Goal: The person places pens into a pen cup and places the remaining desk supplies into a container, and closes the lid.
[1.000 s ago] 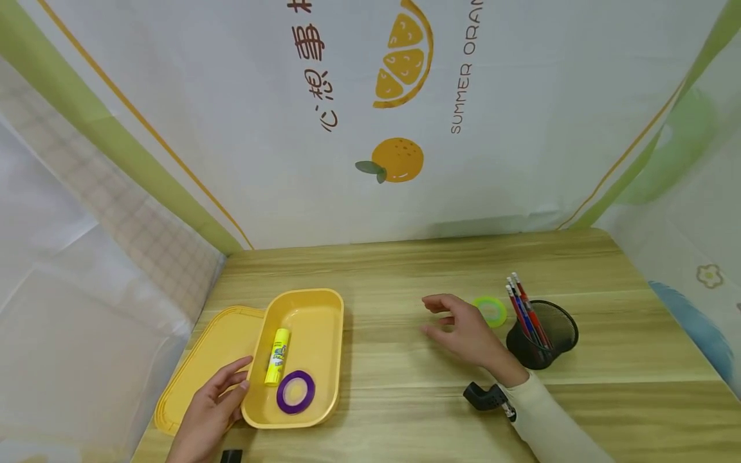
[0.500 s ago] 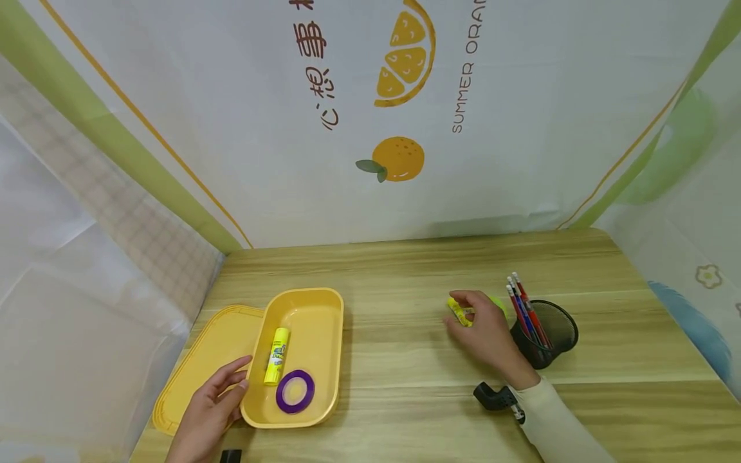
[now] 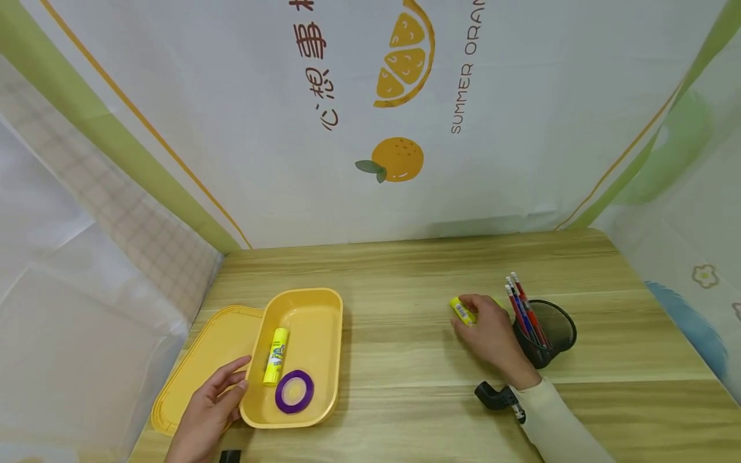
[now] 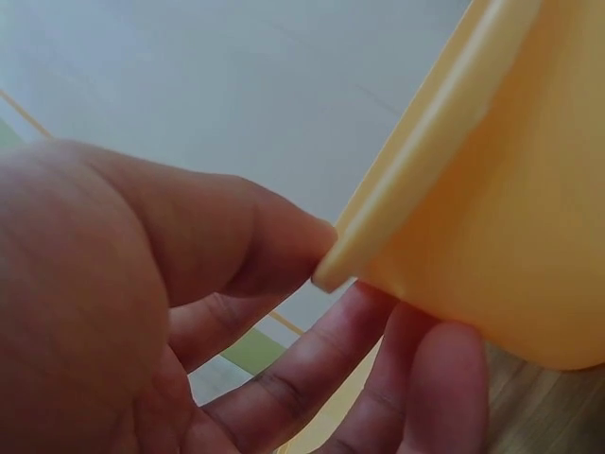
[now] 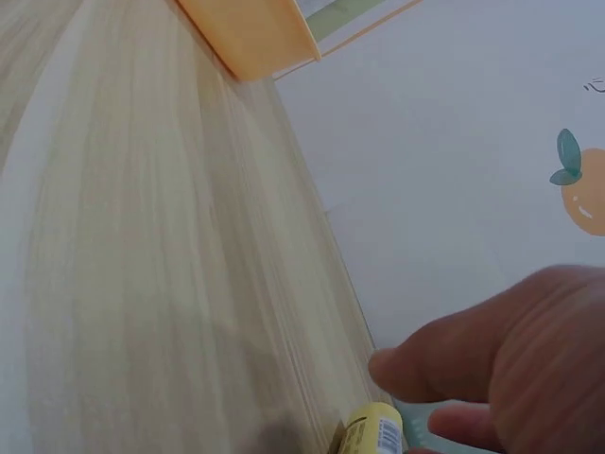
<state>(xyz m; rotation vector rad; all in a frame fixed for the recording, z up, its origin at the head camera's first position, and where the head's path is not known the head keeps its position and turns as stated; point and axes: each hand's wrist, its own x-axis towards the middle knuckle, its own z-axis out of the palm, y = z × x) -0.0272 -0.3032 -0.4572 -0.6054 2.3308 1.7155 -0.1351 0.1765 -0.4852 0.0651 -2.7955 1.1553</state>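
My left hand (image 3: 211, 408) holds the side of a yellow plastic box (image 3: 315, 321). In the left wrist view the thumb presses at the rim, while the fingers (image 4: 293, 378) lie against the outer wall below it. Inside the box are a yellow glue stick (image 3: 276, 357) and a purple ring-shaped tape roll (image 3: 280, 400). On the right, my right hand (image 3: 492, 334) bends over a second yellow glue stick (image 3: 463, 311) lying on the table. The thumb tip shows close beside that stick's end in the right wrist view; the far fingers are hidden, so I cannot tell whether they grip it.
A yellow lid (image 3: 202, 379) lies partly beneath the box. Right beside my right forearm stands a black mesh pen holder (image 3: 550, 328) with several pencils (image 3: 523, 315). A wood-grain table (image 3: 393, 399) meets a white printed curtain (image 3: 324, 193) at the back.
My right hand has moved right over the glue stick, now exposing it and covering the green tape roll. The stick has rolled a little, showing its barcode. My left hand stays at the box.
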